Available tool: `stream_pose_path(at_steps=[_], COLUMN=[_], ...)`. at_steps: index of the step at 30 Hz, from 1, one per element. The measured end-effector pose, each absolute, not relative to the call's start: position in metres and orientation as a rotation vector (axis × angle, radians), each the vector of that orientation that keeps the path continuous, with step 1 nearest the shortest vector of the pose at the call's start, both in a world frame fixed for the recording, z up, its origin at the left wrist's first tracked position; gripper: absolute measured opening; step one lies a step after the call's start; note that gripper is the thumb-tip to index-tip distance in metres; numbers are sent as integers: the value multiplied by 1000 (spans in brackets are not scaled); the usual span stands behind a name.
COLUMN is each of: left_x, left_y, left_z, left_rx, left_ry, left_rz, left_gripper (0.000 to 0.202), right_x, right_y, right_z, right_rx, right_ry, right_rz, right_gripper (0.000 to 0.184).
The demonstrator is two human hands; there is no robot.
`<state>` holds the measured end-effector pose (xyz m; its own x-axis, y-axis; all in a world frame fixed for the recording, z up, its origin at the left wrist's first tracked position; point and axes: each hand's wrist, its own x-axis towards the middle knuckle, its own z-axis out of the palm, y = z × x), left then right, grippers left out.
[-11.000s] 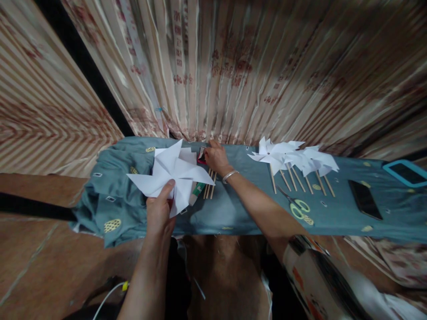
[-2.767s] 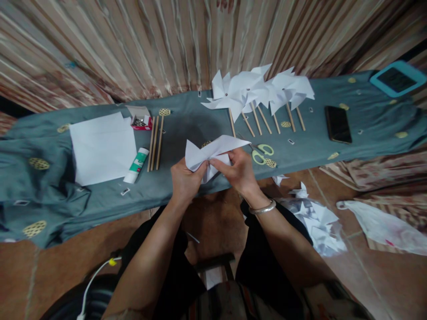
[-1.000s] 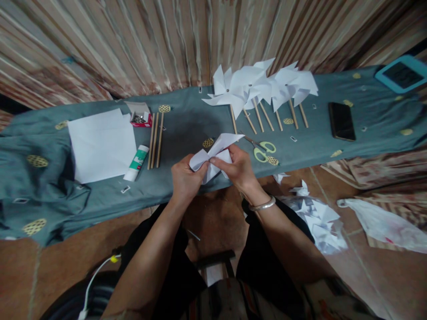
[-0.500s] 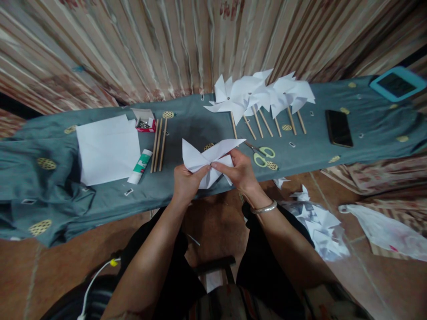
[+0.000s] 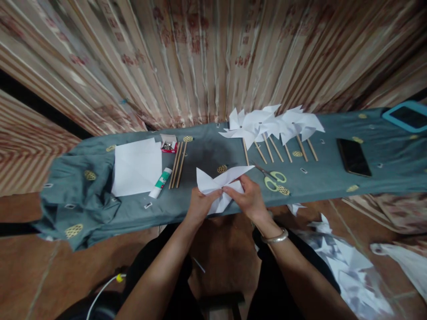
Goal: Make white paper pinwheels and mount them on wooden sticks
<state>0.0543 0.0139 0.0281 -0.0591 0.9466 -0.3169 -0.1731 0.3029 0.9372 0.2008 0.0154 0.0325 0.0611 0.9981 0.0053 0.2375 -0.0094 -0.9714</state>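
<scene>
L hand (image 5: 199,206) & R hand (image 5: 249,201) are both pinching the folded paper (image 5: 219,184) at its centre, fingers closed on it, just above the cloth (image 5: 200,155) edge, near the scissors (image 5: 274,180).

Home craft corner, patterned curtain (image 5: 207,66) hanging behind a cloth-draped bench (image 5: 203,149), paper pinwheels (image 5: 253,126) and scissors (image 5: 275,180) lying on it

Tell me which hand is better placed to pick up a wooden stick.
Probably the left hand: the wooden sticks lie on its side, beside the glue stick; the right hand, also pinching the paper pinwheel, is farther away.
</scene>
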Motion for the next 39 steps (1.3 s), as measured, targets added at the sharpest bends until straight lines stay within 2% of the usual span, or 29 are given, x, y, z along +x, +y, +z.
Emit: stream_pose_path(at_steps=[7,11,16,21,31,39], left_x=[25,-7,-28,-32,-29,-5], left_y=[18,36,54,59,69,26], left_z=[35,31,19,9,14,4], left_rx=[1056,1557,2160,2263,2333,2422], left_ry=[1167,1531,1891,1978,1991,1707], left_rz=[1119,1182,890,720,611,652], left_gripper=[46,35,36,37,41,38], right_x=[214,221,223,226,232,237], right_y=[19,17,13,11,11,12], right_z=[30,33,39,42,46,40], right_rx=[-1415,-1393,-1407,-1398,-1376,-1345], right_ry=[-1229,-1198,-1196,-1200,-1128,-1119], right_rz=[1037,1070,1059,1071,1111,1075], right_gripper=[34,34,32,31,31,29])
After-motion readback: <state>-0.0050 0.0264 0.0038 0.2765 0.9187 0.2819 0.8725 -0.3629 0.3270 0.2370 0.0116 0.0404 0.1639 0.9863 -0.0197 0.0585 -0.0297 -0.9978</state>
